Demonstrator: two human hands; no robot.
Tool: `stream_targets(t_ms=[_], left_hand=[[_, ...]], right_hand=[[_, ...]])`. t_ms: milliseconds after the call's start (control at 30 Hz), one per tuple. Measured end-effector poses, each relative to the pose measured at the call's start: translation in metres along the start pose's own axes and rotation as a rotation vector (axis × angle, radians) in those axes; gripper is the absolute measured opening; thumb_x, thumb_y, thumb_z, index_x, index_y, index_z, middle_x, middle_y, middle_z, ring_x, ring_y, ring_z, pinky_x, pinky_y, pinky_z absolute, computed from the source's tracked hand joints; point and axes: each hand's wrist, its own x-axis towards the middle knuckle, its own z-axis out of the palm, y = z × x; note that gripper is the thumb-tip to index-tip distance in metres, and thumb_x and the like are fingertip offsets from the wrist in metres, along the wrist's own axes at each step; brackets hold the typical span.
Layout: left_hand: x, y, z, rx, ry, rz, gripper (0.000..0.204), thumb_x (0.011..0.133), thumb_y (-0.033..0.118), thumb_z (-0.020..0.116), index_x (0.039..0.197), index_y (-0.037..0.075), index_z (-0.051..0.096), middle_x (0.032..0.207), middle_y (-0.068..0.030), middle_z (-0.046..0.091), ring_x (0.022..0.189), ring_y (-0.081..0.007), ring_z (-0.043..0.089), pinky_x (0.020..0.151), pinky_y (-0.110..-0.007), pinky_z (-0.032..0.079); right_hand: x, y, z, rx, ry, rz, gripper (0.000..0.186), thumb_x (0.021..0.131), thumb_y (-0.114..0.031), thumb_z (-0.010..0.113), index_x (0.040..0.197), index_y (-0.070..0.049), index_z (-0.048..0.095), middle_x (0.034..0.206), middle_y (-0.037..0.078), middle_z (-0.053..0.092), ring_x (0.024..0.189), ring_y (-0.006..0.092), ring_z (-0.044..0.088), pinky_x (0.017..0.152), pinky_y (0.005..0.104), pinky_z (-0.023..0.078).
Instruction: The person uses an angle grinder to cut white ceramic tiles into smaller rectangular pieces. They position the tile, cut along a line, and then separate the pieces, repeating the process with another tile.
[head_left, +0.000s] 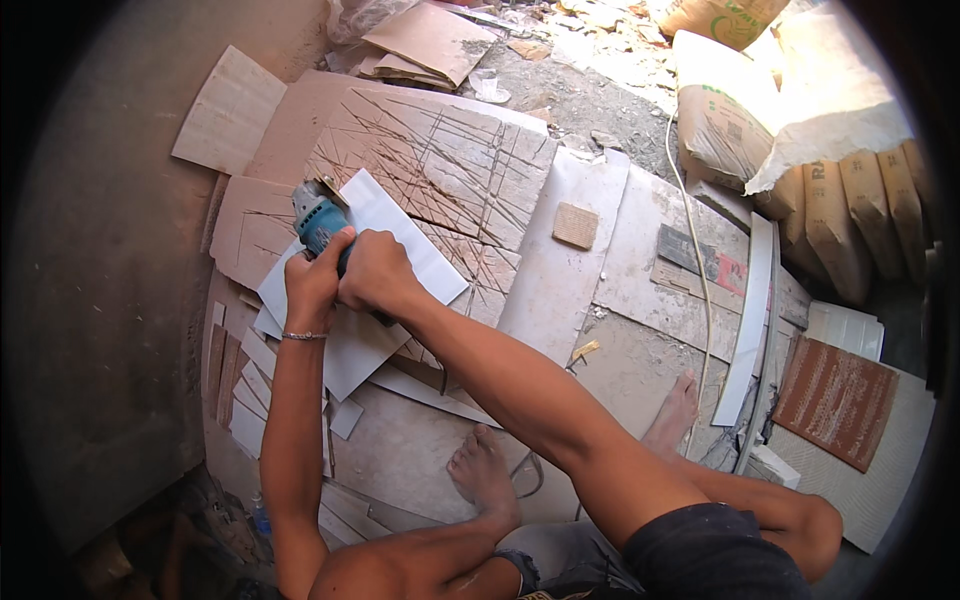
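Observation:
A teal angle grinder (320, 222) with a grey metal head is held in both my hands, its disc end pointing away from me. My left hand (312, 285), with a bracelet at the wrist, is closed on the left side of the body. My right hand (382, 268) wraps around it from the right, fingers curled. The grinder's rear part is mostly hidden by my hands. Beneath lies a white tile (425, 258) on other white pieces, all resting on a board (485, 175) scored with many crossing cuts. The disc end is near the tile's far left edge.
Tile offcuts (250, 410) lie by the left wall. A small beige square piece (575, 226) sits right of the scored board. A pale cable (700, 265) runs along the floor. Full sacks (720, 120) and a brown tile (835, 400) stand right. My bare feet (485, 465) are close by.

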Motion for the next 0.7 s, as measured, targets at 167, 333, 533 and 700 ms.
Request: stream_targets(t_ms=[167, 333, 533, 700], left_hand=[[-0.0055, 0.0011, 0.0009, -0.004, -0.008, 0.000, 0.038, 0.086, 0.031, 0.088, 0.093, -0.003, 0.073, 0.089, -0.0060, 0.072, 0.073, -0.0115, 0.066, 0.066, -0.029, 0.054], [-0.0080, -0.0004, 0.0020, -0.009, -0.003, 0.000, 0.038, 0.086, 0.031, 0.088, 0.092, -0.003, 0.073, 0.089, -0.0059, 0.072, 0.073, -0.0115, 0.066, 0.067, -0.029, 0.054], [-0.0066, 0.0000, 0.0011, -0.002, 0.005, 0.003, 0.038, 0.086, 0.031, 0.088, 0.092, -0.003, 0.073, 0.089, -0.0067, 0.073, 0.073, -0.0119, 0.066, 0.067, -0.029, 0.054], [-0.0011, -0.0025, -0.0007, -0.015, -0.006, 0.002, 0.039, 0.085, 0.032, 0.089, 0.092, -0.004, 0.073, 0.089, -0.0076, 0.073, 0.074, -0.0122, 0.067, 0.067, -0.029, 0.054]], right_hand=[[-0.0015, 0.0034, 0.0040, 0.010, 0.031, -0.007, 0.040, 0.066, -0.006, 0.080, 0.099, 0.012, 0.068, 0.107, 0.033, 0.072, 0.104, 0.0468, 0.073, 0.088, 0.0472, 0.062], [-0.0026, 0.0074, 0.0032, -0.004, 0.029, -0.045, 0.042, 0.066, -0.011, 0.080, 0.097, 0.015, 0.067, 0.101, 0.036, 0.072, 0.100, 0.0483, 0.074, 0.086, 0.0466, 0.063], [0.0010, 0.0077, 0.0075, -0.010, 0.050, -0.044, 0.042, 0.065, -0.011, 0.080, 0.095, 0.014, 0.068, 0.102, 0.035, 0.072, 0.099, 0.0479, 0.075, 0.085, 0.0463, 0.063], [0.0040, 0.0069, 0.0059, -0.030, 0.032, -0.042, 0.042, 0.065, -0.012, 0.081, 0.095, 0.014, 0.068, 0.100, 0.034, 0.073, 0.098, 0.0473, 0.075, 0.085, 0.0462, 0.063]])
